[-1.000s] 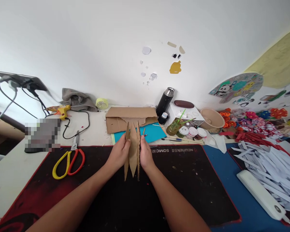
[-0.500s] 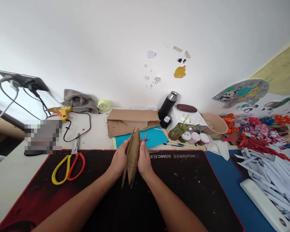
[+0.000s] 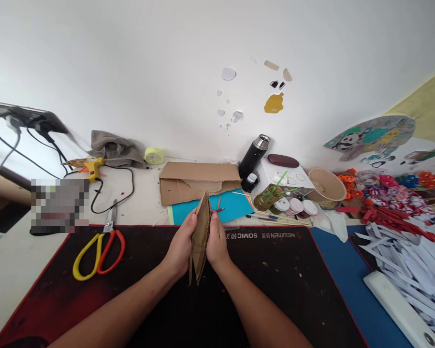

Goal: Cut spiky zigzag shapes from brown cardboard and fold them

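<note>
Between my two hands, a brown piece of corrugated cardboard (image 3: 201, 237) stands on edge above the dark mat (image 3: 275, 285). It looks folded or layered, with a narrow gap on its left side. My left hand (image 3: 183, 244) grips it from the left, thumb near the upper edge. From the right, my right hand (image 3: 217, 241) presses against it, thumb up along the ridged edge. The fingers of both hands are partly hidden behind the cardboard. Scissors (image 3: 105, 244) with one yellow and one red handle lie to the left of my hands.
Behind my hands, a larger cardboard piece (image 3: 199, 181) overlaps blue paper (image 3: 188, 210). A yellow glue gun (image 3: 90, 166) with a cord lies back left. A black thermos (image 3: 253, 155), small jars (image 3: 295, 207) and a bowl (image 3: 326, 188) stand back right. White paper strips (image 3: 413, 270) pile at right.
The cardboard's left layer has come closer to the rest, narrowing the gap. My left hand has shifted slightly. The whole view has turned a little.
</note>
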Action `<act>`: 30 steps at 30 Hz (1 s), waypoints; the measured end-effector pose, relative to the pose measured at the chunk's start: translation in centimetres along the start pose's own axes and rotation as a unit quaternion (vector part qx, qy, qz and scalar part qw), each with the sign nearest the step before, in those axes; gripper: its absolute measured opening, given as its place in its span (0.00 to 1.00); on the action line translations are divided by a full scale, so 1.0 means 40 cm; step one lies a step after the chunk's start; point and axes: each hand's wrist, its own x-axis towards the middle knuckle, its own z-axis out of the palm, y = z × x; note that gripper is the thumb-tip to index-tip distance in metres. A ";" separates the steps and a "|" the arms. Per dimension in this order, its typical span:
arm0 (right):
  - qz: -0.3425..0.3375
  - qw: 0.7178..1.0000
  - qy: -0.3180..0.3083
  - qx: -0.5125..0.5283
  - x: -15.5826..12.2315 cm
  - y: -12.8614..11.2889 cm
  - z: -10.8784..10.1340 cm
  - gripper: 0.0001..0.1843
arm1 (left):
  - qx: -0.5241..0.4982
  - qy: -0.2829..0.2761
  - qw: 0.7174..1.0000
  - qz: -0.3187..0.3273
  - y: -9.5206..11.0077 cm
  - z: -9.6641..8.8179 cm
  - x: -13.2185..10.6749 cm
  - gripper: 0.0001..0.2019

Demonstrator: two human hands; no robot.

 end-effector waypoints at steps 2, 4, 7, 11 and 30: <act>-0.010 1.000 -0.004 0.003 -0.002 0.002 0.002 0.32 | -0.005 0.014 1.000 -0.004 -0.007 0.001 -0.004 0.34; -0.021 1.000 -0.006 0.010 -0.005 0.004 0.003 0.32 | 0.012 0.039 0.999 0.003 -0.016 0.000 -0.008 0.34; -0.036 0.999 -0.006 0.007 -0.009 0.006 0.005 0.30 | 0.070 0.085 0.994 0.027 -0.033 -0.004 -0.014 0.31; -0.047 0.999 -0.010 -0.008 -0.007 0.003 0.005 0.28 | 0.106 0.095 0.989 0.049 -0.047 -0.010 -0.014 0.30; 0.091 0.985 -0.038 0.141 0.020 -0.047 -0.056 0.41 | 0.167 0.111 0.974 0.109 0.011 -0.011 -0.015 0.29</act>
